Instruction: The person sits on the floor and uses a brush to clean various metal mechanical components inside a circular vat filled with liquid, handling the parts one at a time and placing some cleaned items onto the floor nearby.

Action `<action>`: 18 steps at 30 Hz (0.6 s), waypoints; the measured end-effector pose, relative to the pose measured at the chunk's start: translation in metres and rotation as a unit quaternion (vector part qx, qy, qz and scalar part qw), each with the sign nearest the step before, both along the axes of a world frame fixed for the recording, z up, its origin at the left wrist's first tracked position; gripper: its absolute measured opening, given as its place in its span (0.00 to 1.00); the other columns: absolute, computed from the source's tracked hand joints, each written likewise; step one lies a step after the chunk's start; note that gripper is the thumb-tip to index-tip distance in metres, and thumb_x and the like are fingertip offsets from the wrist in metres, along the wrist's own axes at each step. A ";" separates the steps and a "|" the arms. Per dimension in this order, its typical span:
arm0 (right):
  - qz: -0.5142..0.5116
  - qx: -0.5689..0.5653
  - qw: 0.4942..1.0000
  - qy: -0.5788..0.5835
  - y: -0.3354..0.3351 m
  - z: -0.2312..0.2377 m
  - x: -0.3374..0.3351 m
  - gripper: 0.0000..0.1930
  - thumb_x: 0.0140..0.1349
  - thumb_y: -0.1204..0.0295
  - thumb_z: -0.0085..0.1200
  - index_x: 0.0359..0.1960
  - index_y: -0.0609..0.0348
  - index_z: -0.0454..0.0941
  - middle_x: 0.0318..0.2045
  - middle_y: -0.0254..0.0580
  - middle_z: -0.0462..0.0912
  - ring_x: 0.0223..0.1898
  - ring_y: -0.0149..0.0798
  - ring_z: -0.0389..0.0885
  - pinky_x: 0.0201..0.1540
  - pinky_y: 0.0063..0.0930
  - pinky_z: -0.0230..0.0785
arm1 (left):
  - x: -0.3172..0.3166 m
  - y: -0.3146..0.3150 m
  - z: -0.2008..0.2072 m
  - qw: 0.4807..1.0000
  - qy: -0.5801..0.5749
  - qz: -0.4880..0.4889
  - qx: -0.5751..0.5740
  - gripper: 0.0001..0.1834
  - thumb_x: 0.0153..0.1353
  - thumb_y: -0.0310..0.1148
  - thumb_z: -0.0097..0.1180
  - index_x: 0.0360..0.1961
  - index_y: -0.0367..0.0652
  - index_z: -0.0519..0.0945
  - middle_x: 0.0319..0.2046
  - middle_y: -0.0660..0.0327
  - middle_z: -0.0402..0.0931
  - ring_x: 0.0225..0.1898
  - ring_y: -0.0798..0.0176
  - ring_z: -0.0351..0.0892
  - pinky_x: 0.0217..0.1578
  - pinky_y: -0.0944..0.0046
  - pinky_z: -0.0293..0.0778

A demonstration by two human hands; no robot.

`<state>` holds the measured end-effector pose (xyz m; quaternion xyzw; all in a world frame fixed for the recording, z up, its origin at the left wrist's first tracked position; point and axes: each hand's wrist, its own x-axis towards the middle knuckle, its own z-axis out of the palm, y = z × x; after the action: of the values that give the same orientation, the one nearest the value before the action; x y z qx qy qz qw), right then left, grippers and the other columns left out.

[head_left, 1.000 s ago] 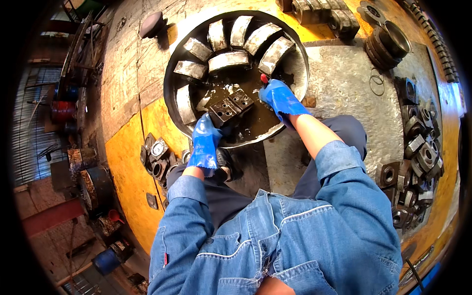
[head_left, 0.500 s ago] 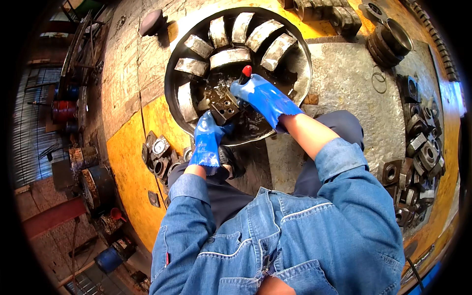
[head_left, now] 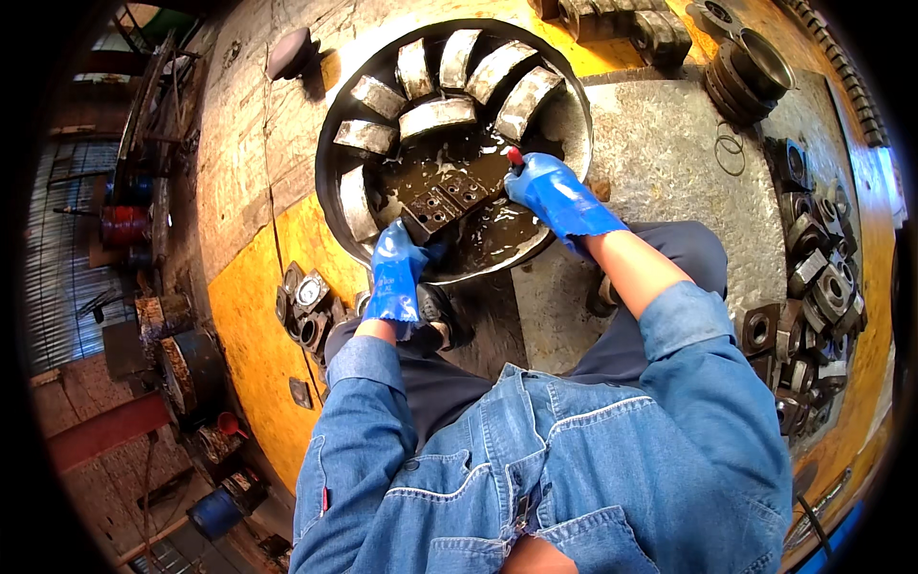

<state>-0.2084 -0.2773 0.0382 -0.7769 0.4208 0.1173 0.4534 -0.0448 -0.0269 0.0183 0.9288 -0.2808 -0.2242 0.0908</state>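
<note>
A round dark metal pan (head_left: 575, 122) holds murky brown liquid. My left hand (head_left: 396, 270), in a blue rubber glove, is closed on the near left end of a dark metal block (head_left: 446, 204) with several round holes, held tilted over the liquid. To the right of the block, my right hand (head_left: 557, 194), in a matching glove, is closed around a tool with a red and black handle (head_left: 515, 157). The tool's working end is hidden, so its kind does not show. Several curved metal segments (head_left: 438, 116) stand along the pan's far and left sides.
Small metal parts (head_left: 311, 290) lie in a heap left of the pan. More holed parts (head_left: 830, 277) are piled on the right. Stacked rings (head_left: 749, 78) stand at the far right, dark blocks (head_left: 626, 31) at the back, and a brown rounded piece (head_left: 291, 54) at the back left.
My right hand has moved right, away from the block, with the red-handled tool in it. More of the block's holed face now shows. My left hand keeps its grip.
</note>
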 end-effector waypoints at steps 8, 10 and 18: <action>-0.069 0.151 0.943 -0.290 0.010 0.024 -0.005 0.25 0.65 0.52 0.60 0.43 0.68 0.85 0.29 0.51 0.84 0.32 0.42 0.81 0.42 0.39 0.75 | -0.001 0.008 -0.003 1.000 -0.028 -0.004 -0.002 0.36 0.48 0.51 0.80 0.54 0.39 0.86 0.50 0.45 0.88 0.55 0.41 0.87 0.58 0.49 0.82; -0.075 0.114 0.941 -0.308 0.017 0.016 -0.008 0.25 0.66 0.51 0.58 0.41 0.67 0.85 0.31 0.51 0.86 0.36 0.41 0.83 0.46 0.37 0.75 | -0.006 -0.004 0.003 0.999 -0.021 -0.014 -0.023 0.38 0.46 0.53 0.83 0.53 0.39 0.86 0.48 0.46 0.89 0.53 0.42 0.88 0.55 0.50 0.82; -0.092 0.144 0.972 -0.159 -0.018 -0.007 0.024 0.15 0.62 0.63 0.65 0.37 0.66 0.88 0.34 0.48 0.91 0.39 0.35 0.88 0.42 0.29 0.78 | -0.008 -0.016 0.013 1.000 -0.007 -0.018 -0.005 0.41 0.44 0.55 0.84 0.53 0.38 0.85 0.47 0.46 0.89 0.52 0.42 0.88 0.54 0.50 0.83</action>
<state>-0.1840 -0.2949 0.0310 -0.6703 0.3913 0.0098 0.6304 -0.0528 -0.0425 0.0308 0.9245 -0.2995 -0.2182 0.0890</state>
